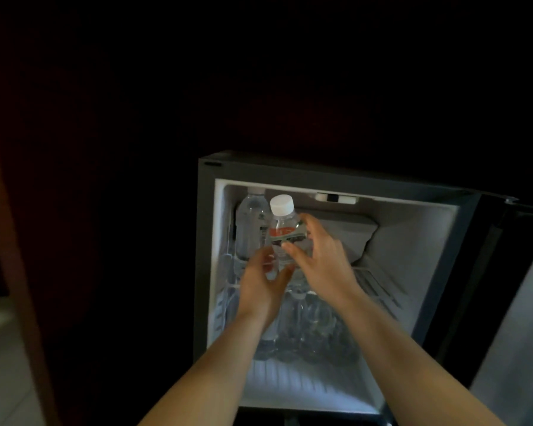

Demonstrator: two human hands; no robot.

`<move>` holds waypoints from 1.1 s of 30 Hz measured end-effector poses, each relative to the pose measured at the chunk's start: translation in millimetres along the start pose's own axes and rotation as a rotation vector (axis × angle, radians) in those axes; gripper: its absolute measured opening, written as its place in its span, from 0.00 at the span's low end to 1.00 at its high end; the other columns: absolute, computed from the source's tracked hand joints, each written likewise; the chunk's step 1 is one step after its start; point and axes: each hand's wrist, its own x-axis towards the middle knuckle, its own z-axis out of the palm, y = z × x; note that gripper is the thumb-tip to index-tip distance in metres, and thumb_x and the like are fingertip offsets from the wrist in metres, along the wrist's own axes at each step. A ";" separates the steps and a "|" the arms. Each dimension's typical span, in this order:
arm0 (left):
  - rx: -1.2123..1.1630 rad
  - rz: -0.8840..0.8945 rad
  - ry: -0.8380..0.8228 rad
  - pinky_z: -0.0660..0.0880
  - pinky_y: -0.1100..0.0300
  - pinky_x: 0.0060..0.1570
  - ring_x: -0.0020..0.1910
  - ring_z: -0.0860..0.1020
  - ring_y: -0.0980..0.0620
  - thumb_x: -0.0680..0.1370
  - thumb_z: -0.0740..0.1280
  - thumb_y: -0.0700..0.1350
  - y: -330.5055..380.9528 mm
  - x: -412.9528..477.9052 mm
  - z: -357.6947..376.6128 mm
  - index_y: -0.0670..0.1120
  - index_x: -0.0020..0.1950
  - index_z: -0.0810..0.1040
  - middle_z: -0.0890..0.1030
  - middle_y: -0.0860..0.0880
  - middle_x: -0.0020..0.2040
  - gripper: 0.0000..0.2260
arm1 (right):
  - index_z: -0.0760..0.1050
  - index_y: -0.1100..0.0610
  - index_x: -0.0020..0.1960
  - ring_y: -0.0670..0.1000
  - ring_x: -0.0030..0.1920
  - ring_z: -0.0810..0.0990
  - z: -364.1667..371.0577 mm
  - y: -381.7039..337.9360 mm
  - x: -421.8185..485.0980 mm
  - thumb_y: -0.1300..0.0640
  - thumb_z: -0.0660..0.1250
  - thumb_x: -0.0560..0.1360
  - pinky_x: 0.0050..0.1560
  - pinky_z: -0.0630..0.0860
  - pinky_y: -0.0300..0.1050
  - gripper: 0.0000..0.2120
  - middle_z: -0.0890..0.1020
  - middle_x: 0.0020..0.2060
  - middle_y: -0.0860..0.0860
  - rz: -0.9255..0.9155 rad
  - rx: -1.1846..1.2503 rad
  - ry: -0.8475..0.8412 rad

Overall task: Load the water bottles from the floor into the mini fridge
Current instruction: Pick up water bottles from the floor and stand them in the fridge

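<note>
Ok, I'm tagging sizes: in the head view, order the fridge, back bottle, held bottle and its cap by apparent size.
Largest: fridge.
Then held bottle and back bottle, too alike to rank; the held one is nearer and partly covered.
Smallest: its cap.

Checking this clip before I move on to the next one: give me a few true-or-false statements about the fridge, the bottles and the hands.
1. The fridge has its door open. True.
2. The right hand grips a bottle at its label. True.
3. That bottle has a blue cap. False: the cap is white.
4. The left hand hangs away from the bottle. False: it cups the bottle's lower end.
5. The upper shelf holds no other bottle. False: a clear bottle stands at its left rear.
6. A group of bottles sits in the bottom of the fridge. True.
</note>
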 end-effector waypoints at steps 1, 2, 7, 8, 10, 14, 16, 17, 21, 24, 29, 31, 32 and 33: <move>-0.001 0.019 0.016 0.70 0.62 0.57 0.61 0.74 0.54 0.77 0.66 0.46 -2.9 1.4 1.0 0.48 0.68 0.70 0.76 0.52 0.62 0.19 | 0.63 0.54 0.71 0.44 0.52 0.80 2.1 1.7 1.9 0.51 0.65 0.76 0.51 0.75 0.35 0.26 0.80 0.57 0.49 0.000 0.018 0.009; 0.005 0.036 0.026 0.71 0.62 0.58 0.62 0.74 0.54 0.78 0.65 0.46 -5.6 3.2 1.4 0.47 0.68 0.70 0.76 0.51 0.63 0.19 | 0.64 0.54 0.71 0.41 0.47 0.80 3.8 2.4 4.7 0.51 0.65 0.76 0.47 0.74 0.31 0.25 0.80 0.53 0.47 0.007 0.035 0.013; -0.058 0.056 0.050 0.70 0.63 0.62 0.66 0.73 0.54 0.80 0.61 0.42 -11.5 8.1 2.9 0.47 0.69 0.68 0.75 0.51 0.65 0.17 | 0.70 0.54 0.65 0.46 0.52 0.80 16.4 6.4 21.2 0.52 0.66 0.75 0.56 0.78 0.50 0.19 0.81 0.52 0.48 0.094 0.194 0.057; -0.076 0.048 0.041 0.69 0.63 0.63 0.67 0.71 0.54 0.80 0.60 0.41 -11.7 8.6 4.3 0.47 0.70 0.67 0.73 0.53 0.66 0.18 | 0.72 0.53 0.64 0.47 0.53 0.81 19.5 8.2 25.2 0.52 0.66 0.75 0.57 0.78 0.52 0.17 0.82 0.52 0.48 0.119 0.214 0.063; -0.088 0.032 0.015 0.65 0.63 0.67 0.71 0.66 0.55 0.81 0.59 0.40 -13.1 8.8 7.8 0.49 0.73 0.63 0.67 0.55 0.70 0.20 | 0.74 0.52 0.59 0.48 0.52 0.81 24.0 12.8 33.4 0.52 0.66 0.76 0.55 0.78 0.50 0.12 0.82 0.49 0.47 0.162 0.248 0.079; -0.075 0.004 0.006 0.62 0.55 0.72 0.74 0.61 0.50 0.80 0.58 0.37 -17.3 11.1 16.5 0.53 0.75 0.59 0.58 0.50 0.74 0.25 | 0.75 0.52 0.58 0.51 0.51 0.81 25.9 18.7 45.2 0.52 0.65 0.76 0.55 0.78 0.53 0.11 0.83 0.49 0.49 0.238 0.274 0.096; -0.083 -0.004 0.003 0.62 0.54 0.73 0.74 0.61 0.51 0.80 0.57 0.36 -18.3 11.2 18.4 0.53 0.76 0.58 0.59 0.51 0.74 0.26 | 0.75 0.52 0.60 0.51 0.52 0.81 28.2 19.2 48.4 0.51 0.65 0.76 0.57 0.77 0.55 0.13 0.82 0.50 0.49 0.257 0.274 0.090; -0.089 -0.002 0.000 0.62 0.54 0.73 0.74 0.61 0.51 0.80 0.57 0.36 -19.5 11.4 18.6 0.54 0.75 0.58 0.59 0.51 0.75 0.26 | 0.75 0.52 0.60 0.51 0.53 0.81 29.5 19.8 49.6 0.51 0.66 0.76 0.57 0.77 0.56 0.13 0.82 0.51 0.49 0.255 0.279 0.095; -0.107 -0.011 0.001 0.62 0.54 0.73 0.74 0.62 0.51 0.79 0.57 0.35 -21.6 11.6 18.9 0.51 0.76 0.59 0.60 0.51 0.75 0.26 | 0.74 0.52 0.58 0.52 0.54 0.81 32.3 18.4 53.6 0.51 0.65 0.76 0.58 0.77 0.54 0.11 0.81 0.50 0.48 0.263 0.312 0.091; -0.092 -0.011 0.032 0.63 0.56 0.72 0.74 0.62 0.50 0.80 0.57 0.35 -22.3 12.5 19.8 0.49 0.76 0.58 0.59 0.50 0.75 0.26 | 0.73 0.52 0.58 0.53 0.53 0.81 36.5 14.8 54.1 0.54 0.65 0.77 0.56 0.78 0.53 0.10 0.81 0.50 0.50 0.266 0.341 0.087; -0.079 -0.034 -0.005 0.64 0.54 0.72 0.73 0.63 0.50 0.80 0.57 0.37 -19.3 13.9 14.3 0.51 0.76 0.60 0.60 0.49 0.74 0.24 | 0.71 0.52 0.63 0.53 0.55 0.80 33.3 17.0 53.0 0.52 0.64 0.77 0.56 0.77 0.52 0.15 0.80 0.56 0.52 0.302 0.381 0.015; -0.040 -0.024 -0.018 0.64 0.56 0.71 0.73 0.64 0.50 0.81 0.56 0.38 -15.7 11.3 10.5 0.50 0.75 0.61 0.62 0.49 0.74 0.22 | 0.67 0.52 0.66 0.52 0.56 0.79 28.6 18.1 48.2 0.50 0.63 0.78 0.56 0.76 0.49 0.18 0.79 0.57 0.51 0.328 0.351 -0.097; -0.010 -0.018 -0.024 0.66 0.58 0.70 0.71 0.66 0.50 0.81 0.56 0.39 -14.1 9.9 7.8 0.50 0.74 0.63 0.64 0.50 0.72 0.21 | 0.66 0.52 0.68 0.52 0.58 0.79 25.9 17.5 44.6 0.50 0.63 0.78 0.58 0.76 0.50 0.20 0.79 0.59 0.51 0.333 0.318 -0.122; 0.019 -0.004 -0.036 0.69 0.61 0.66 0.68 0.69 0.52 0.81 0.56 0.39 -12.9 8.7 5.3 0.49 0.71 0.66 0.69 0.51 0.68 0.18 | 0.64 0.52 0.69 0.53 0.61 0.77 23.0 17.1 41.0 0.50 0.63 0.78 0.60 0.75 0.51 0.21 0.78 0.61 0.52 0.331 0.283 -0.121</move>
